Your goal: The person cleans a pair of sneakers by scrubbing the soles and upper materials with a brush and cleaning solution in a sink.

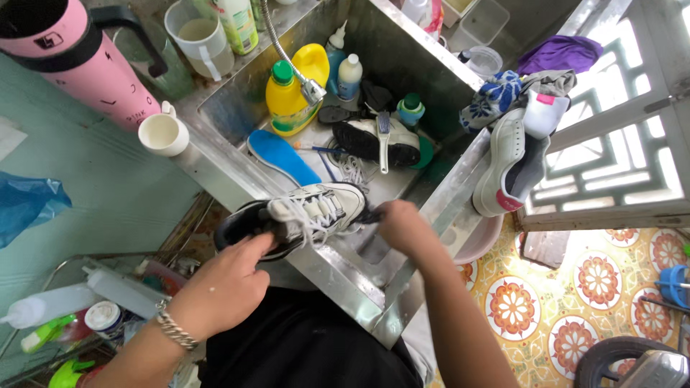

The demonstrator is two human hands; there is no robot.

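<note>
Head view, looking down: nearest, the left hand (228, 286), with a chain bracelet (175, 329) on its wrist, wraps around the heel end of a black and white sneaker (302, 215) and holds it over the near rim of the metal sink (338, 276). The right hand (404, 224) is closed on the toe end, but I cannot tell if it holds anything else. White laces are still in this shoe, so it looks like the cleaning is only partly done. Farther in the sink lie a blue insole (282, 156), loose laces, and a second shoe (374, 140) with a brush (384, 136) on top, waiting. A white shoe (507, 165) hangs on the right rim under some socks. At the far end stand a yellow bottle (291, 97) with a green cap and small white squeeze bottles (349, 75). Far left, a big pink flask (79, 57) with a black band stands by a white cup (164, 134).
</note>
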